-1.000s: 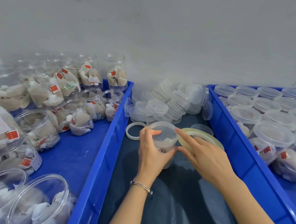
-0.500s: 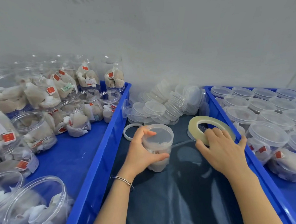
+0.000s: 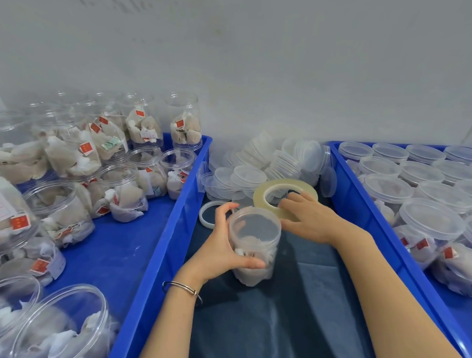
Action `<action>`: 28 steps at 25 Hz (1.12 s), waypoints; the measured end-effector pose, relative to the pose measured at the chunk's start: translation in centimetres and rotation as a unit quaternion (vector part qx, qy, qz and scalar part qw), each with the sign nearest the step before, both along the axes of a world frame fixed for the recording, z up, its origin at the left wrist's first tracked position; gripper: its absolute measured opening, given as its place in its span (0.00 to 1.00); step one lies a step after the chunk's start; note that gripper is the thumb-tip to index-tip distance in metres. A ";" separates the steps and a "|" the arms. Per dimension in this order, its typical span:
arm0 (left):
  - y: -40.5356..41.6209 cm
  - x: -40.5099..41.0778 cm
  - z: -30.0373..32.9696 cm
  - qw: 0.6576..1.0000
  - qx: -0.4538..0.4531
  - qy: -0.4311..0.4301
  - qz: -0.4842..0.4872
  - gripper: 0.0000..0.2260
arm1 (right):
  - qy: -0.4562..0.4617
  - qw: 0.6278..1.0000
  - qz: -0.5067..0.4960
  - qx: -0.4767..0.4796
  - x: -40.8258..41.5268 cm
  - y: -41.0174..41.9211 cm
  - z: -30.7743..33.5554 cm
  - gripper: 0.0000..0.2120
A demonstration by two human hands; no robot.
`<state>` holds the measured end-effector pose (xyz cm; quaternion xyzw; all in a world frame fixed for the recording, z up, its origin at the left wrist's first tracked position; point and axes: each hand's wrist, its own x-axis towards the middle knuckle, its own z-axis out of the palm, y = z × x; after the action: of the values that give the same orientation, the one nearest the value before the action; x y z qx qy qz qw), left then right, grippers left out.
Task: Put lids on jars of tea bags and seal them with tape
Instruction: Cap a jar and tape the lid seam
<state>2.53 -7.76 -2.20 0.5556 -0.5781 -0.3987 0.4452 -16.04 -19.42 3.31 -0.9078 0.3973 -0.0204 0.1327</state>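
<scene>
A clear jar of tea bags [image 3: 255,251] with a translucent lid [image 3: 254,227] on top stands on the dark cloth between two blue bins. My left hand [image 3: 220,249] grips the jar from its left side, thumb across the front. My right hand [image 3: 309,218] holds a roll of clear tape [image 3: 280,193], tilted up right behind the jar and close to the lid's far edge. A loose pile of spare lids [image 3: 271,167] lies at the back by the wall.
The left blue bin [image 3: 110,254] holds several open jars of tea bags [image 3: 63,213]. The right blue bin [image 3: 364,213] holds several lidded jars [image 3: 429,224]. A spent white tape ring [image 3: 208,213] lies left of the jar. A grey wall closes the back.
My right hand lifted the tape roll from the cloth on the right and brought it left, up against the jar. My left hand kept its grip on the jar.
</scene>
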 end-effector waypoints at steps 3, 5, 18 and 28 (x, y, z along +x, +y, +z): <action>0.4 -0.1 1.0 0.995 -0.007 -0.066 0.074 0.44 | -0.033 0.999 0.000 0.032 -0.6 0.2 -0.7 0.11; 0.8 -0.1 1.4 0.987 -0.021 -0.082 0.136 0.47 | -0.067 0.997 0.002 0.042 -1.1 0.6 -0.9 0.08; -1.4 -2.4 2.2 0.957 0.010 -0.222 0.187 0.48 | -0.078 0.984 -0.125 -0.104 -4.4 4.0 0.4 0.21; -0.9 -1.7 2.4 0.964 0.004 -0.235 0.121 0.45 | -0.084 0.983 -0.138 -0.087 -5.9 2.8 1.1 0.18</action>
<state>0.88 -8.66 0.24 0.7012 -0.5935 -0.2025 0.3392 -21.89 -16.57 4.45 -0.8475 0.5026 -0.1493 0.0822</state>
